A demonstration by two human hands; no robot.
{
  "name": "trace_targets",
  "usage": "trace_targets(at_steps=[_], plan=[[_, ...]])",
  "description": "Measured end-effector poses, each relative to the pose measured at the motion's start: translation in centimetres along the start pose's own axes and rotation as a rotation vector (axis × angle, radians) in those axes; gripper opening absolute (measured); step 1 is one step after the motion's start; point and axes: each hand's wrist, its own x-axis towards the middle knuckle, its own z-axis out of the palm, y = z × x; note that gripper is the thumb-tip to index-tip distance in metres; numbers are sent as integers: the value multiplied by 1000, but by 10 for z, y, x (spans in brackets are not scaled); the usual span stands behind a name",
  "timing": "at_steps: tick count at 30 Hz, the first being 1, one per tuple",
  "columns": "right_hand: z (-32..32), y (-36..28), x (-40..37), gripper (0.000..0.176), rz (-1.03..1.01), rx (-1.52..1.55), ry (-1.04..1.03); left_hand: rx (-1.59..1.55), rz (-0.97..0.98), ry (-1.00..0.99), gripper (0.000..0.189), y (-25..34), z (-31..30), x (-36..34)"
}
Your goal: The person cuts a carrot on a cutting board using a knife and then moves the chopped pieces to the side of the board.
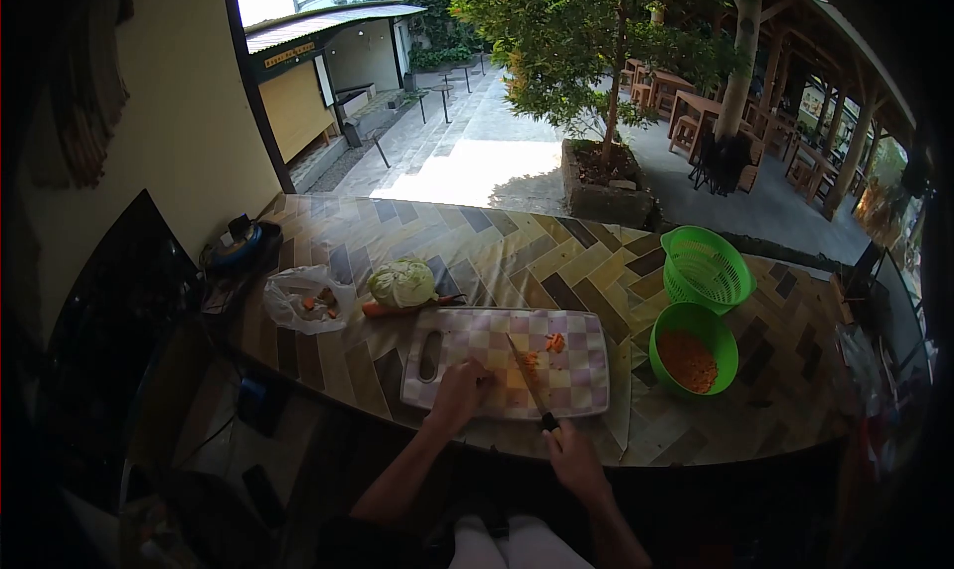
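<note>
My right hand is wrapped round the dark handle of a kitchen knife. The blade points away from me over a checkered cutting board, beside chopped carrot. A second small heap of carrot pieces lies farther up the board. Over the board's near left part, my left hand has its fingers curled together; whether anything is between them is hidden. Behind the board sit a cabbage and a whole carrot.
A green bowl with orange contents stands right of the board, a green strainer basket behind it. At the left, a plastic bag holds scraps. The tiled table ends close in front of me. Outside, a tree grows in a planter.
</note>
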Motion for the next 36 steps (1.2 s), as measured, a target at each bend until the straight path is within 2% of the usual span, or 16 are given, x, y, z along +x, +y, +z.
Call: trace_targets(at_steps=[3, 6, 18, 24, 27, 30, 36], plan=[[5, 4, -1, 27, -76, -23, 7, 42, 18, 46, 12, -3, 5, -1], [6, -2, -5, 26, -48, -16, -65, 21, -14, 104, 13, 1, 6, -4], [14, -4, -10, 25, -108, -60, -71, 111, -80, 172, 18, 4, 12, -10], [13, -6, -7, 25, -82, -123, -123, 96, -191, 173, 18, -4, 16, -10], [14, -6, -5, 25, -53, -185, -159, 139, -91, 245, 18, -13, 22, -10], [10, -13, -1, 25, -39, -219, -195, 150, -150, 204, 20, -4, 21, -13], [14, -22, 11, 26, -39, -295, -192, 165, -119, 208, 22, 3, 25, -19]])
